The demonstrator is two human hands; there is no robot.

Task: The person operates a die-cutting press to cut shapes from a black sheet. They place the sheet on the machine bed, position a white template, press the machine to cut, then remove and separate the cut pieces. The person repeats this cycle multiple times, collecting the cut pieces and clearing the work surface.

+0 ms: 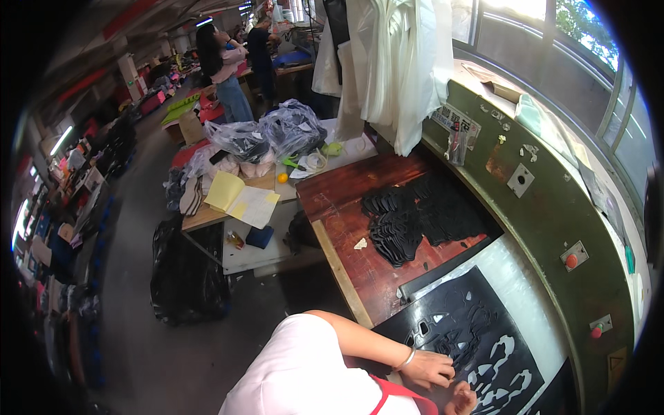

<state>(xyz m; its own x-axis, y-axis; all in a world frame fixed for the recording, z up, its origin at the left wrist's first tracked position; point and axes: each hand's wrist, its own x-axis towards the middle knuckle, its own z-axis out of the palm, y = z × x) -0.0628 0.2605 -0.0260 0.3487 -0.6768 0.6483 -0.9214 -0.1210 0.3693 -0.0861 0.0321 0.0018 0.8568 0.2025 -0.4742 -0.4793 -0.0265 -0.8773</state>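
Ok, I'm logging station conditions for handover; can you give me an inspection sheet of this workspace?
Surface: pale bed beside a scuffed reddish board.
Work pieces: black sheet with cutouts on the bed; black pieces heaped on the board.
Clutter: plastic bags, open notebook.
Grip: left hand at the sheet, right hand beside it; hold unclear.
Cables: nothing seen.
Surroundings: green machine panel at right; two people standing behind.
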